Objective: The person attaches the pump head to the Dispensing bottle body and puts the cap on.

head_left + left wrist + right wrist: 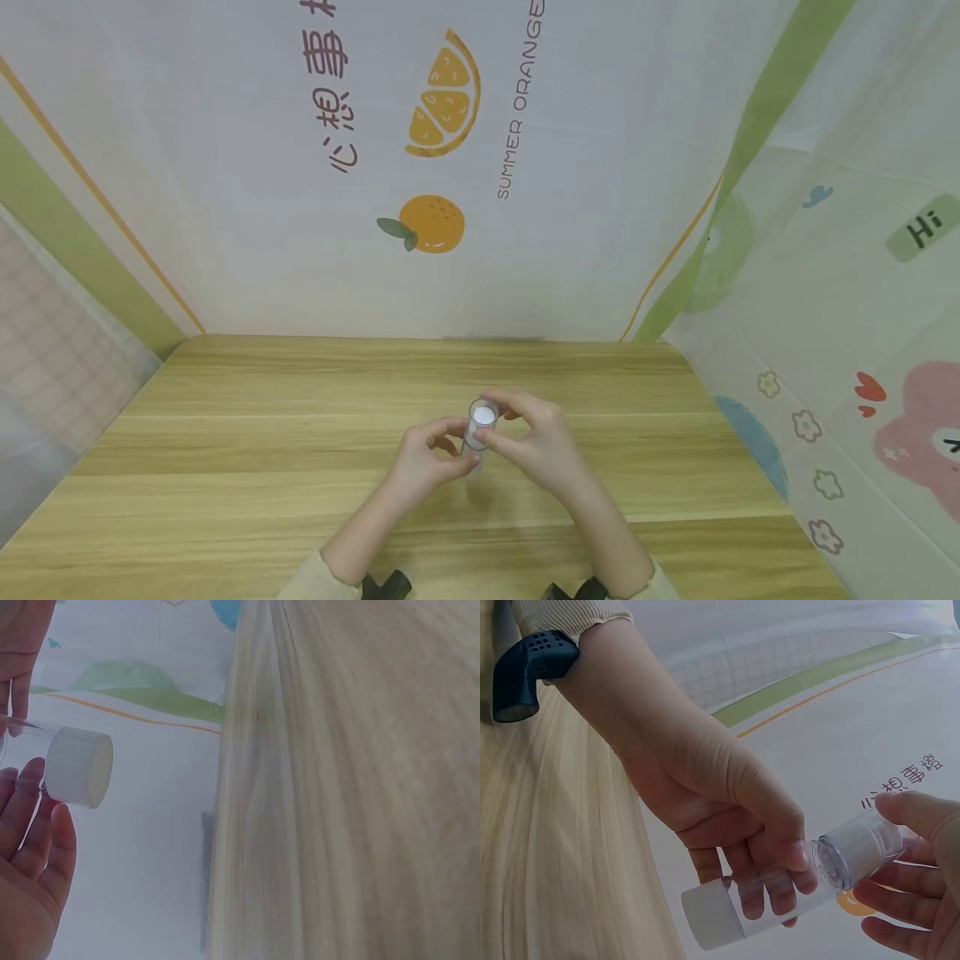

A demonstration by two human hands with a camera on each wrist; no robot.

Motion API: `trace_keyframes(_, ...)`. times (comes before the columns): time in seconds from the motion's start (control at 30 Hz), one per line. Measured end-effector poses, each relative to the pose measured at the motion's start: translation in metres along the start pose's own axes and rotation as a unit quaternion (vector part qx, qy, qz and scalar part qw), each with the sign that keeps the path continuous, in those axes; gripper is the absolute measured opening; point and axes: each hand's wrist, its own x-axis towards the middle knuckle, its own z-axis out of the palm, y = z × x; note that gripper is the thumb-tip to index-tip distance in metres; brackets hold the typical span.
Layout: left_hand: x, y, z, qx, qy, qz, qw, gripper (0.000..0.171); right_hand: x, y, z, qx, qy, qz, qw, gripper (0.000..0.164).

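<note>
A slim clear bottle point(784, 900) with a white end piece point(712, 915) is held in the air above the table, its white end downward. My left hand point(423, 457) grips the clear body between thumb and fingers. At the top of the bottle is a clear cap point(847, 851) with a white part inside. My right hand point(542, 437) pinches this cap, with the thumb on one side and the fingers on the other. In the left wrist view the white end piece point(80, 766) sticks out beyond the left fingers point(60, 851).
The wooden table point(300, 400) lies beneath both hands. A white printed cloth point(592, 250) hangs behind it, and another point(825, 333) stands along the right side. Dark wrist-worn devices point(386, 586) show at the bottom edge of the head view.
</note>
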Motion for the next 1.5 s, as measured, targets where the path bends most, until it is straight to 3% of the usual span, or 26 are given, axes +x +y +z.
trace_keyframes(0.53,-0.0024,0.0076,-0.0021,0.005,0.006,-0.02,0.9998,0.033,-0.0008,-0.0013,0.0022,-0.004,-0.007,-0.002,1.0,0.043)
trace_keyframes(0.8,-0.0026,0.0066,-0.0029,0.015,0.008,-0.002,0.9998,0.033,-0.001,0.0008,0.0048,0.0,-0.006,-0.014,1.0,0.041)
trace_keyframes(1.27,-0.002,0.0041,-0.0053,0.033,0.012,0.051,0.9981,0.034,-0.0001,0.003,0.0067,0.022,-0.001,-0.073,0.997,0.035)
trace_keyframes(1.5,-0.0026,0.0032,-0.0063,0.029,0.015,0.056,0.9979,0.033,0.0008,0.0063,0.0087,0.022,-0.005,-0.108,0.994,0.035)
